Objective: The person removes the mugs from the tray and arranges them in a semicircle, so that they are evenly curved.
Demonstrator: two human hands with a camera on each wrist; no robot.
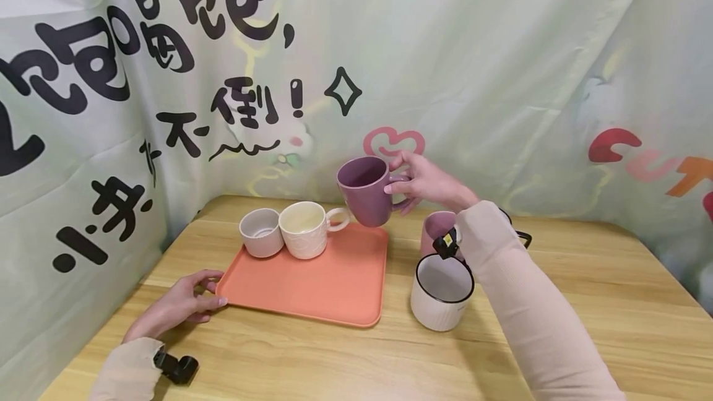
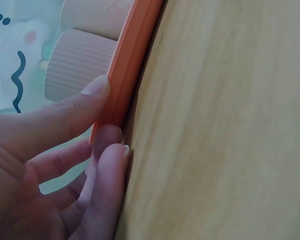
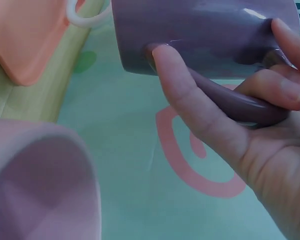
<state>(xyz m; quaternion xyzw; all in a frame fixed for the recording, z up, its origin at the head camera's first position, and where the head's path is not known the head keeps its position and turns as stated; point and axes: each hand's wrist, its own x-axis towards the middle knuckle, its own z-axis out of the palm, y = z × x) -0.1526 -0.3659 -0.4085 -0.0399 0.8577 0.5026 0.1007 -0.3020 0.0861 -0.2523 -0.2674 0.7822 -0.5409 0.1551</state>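
A purple mug (image 1: 364, 194) is held in the air by my right hand (image 1: 426, 183), whose fingers grip its handle (image 3: 230, 102). It hangs above the back right corner of an orange tray (image 1: 312, 283). At the tray's front left corner my left hand (image 1: 181, 305) pinches the rim, thumb on top and fingers below, as the left wrist view shows. On the tray's back left part stand a small grey ribbed cup (image 1: 262, 234) and a cream mug (image 1: 303, 231), side by side, the cream mug's handle pointing right.
Right of the tray stands a white mug (image 1: 440, 314) with a black rim. Behind it is a pink cup (image 1: 434, 228), partly hidden by the right sleeve. A black handle (image 1: 523, 239) shows past the forearm; its body is hidden. A printed cloth (image 1: 473, 67) hangs behind the wooden table (image 1: 278, 357).
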